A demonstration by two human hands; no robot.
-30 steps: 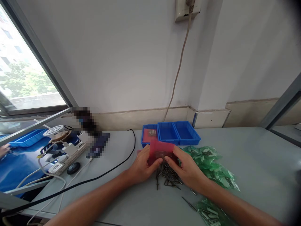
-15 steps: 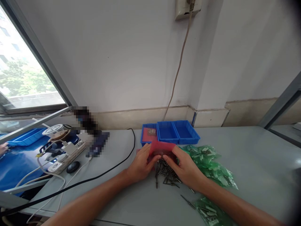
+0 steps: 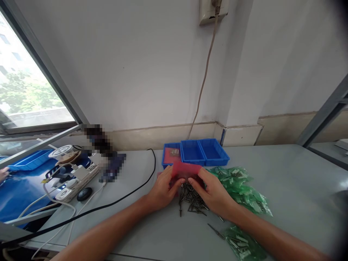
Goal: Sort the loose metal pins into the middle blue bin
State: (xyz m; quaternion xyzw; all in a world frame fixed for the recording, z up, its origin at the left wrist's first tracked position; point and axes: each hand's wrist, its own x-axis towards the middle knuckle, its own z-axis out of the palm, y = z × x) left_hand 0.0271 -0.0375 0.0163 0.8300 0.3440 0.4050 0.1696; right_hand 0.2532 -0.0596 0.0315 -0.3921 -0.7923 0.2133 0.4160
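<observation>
A red plastic bag (image 3: 186, 169) is stretched between my two hands, above a pile of metal pop rivets (image 3: 192, 198) on the table. My left hand (image 3: 165, 186) grips its left side, thumb pointing inward. Its right side is held by my right hand (image 3: 214, 190), whose thumb nearly meets the other one. What the bag contains is hidden. One loose rivet (image 3: 215, 231) lies nearer to me, beside a green plastic bag of metal parts (image 3: 243, 243). More green bags (image 3: 240, 185) lie to the right of my right hand.
Three blue bins (image 3: 193, 153) stand behind my hands; the left one holds a red bag. A black cable (image 3: 108, 204) crosses the table on the left. Near it are a power strip (image 3: 78, 181) and a round black object (image 3: 84, 194). A person's hand shows at the far left edge.
The view has shifted slightly. Both hands keep their hold on the red bag, with hardly any movement.
</observation>
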